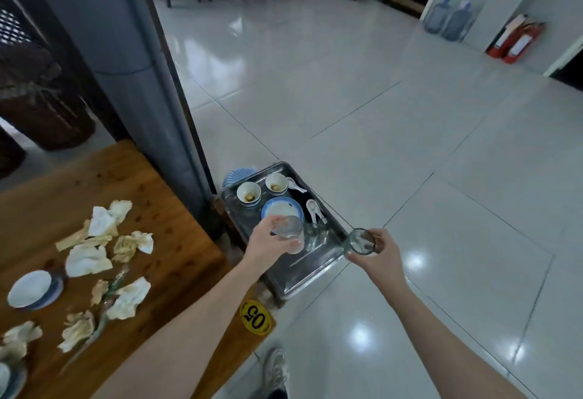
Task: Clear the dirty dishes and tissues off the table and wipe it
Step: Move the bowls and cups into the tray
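Metal tray (315,263): one. It carries two small bowls (248,192) (276,184), one blue-rimmed plate (281,211) and two white spoons (312,209) (295,184). Two glasses (288,234) (361,241) are held above it. The bench (176,241) carries roughly ten crumpled tissues (88,259) and two dishes (30,288) (9,379). Far wall: two water bottles (438,15) (459,21), two fire extinguishers (504,40) (522,43).

The tissues (104,259) lie on the table (176,234), the tray (315,275) (bowls (249,192) inside) stands right of it.
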A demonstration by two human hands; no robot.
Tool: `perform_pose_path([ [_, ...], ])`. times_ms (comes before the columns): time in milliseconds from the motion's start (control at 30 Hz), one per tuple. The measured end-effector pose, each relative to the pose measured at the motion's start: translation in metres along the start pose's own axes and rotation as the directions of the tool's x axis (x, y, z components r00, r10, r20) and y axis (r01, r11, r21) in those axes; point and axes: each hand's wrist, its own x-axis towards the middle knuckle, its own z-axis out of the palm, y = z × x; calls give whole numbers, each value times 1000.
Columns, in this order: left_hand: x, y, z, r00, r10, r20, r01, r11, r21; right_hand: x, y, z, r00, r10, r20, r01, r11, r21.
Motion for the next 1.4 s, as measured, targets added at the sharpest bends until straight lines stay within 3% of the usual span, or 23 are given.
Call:
perform_pose_path([
  [433, 104, 9, 44, 995, -100, 12, 98, 989, 109, 116, 37, -23, 994, 109, -30, -109, 994, -5],
  [667, 112, -19, 64, 969, -211, -125, 208, 977, -34, 166, 62, -17, 979, 99, 178, -88, 994, -69],
  [867, 114, -50, 99, 892, -367, -262, 305, 919, -249, 214, 89, -19, 929, 120, 351, -64, 984, -168],
  [1400, 164, -166, 179, 822, -475, -314, 382, 869, -314, 274, 209, 47, 797, 170, 580, 39, 943, -330],
])
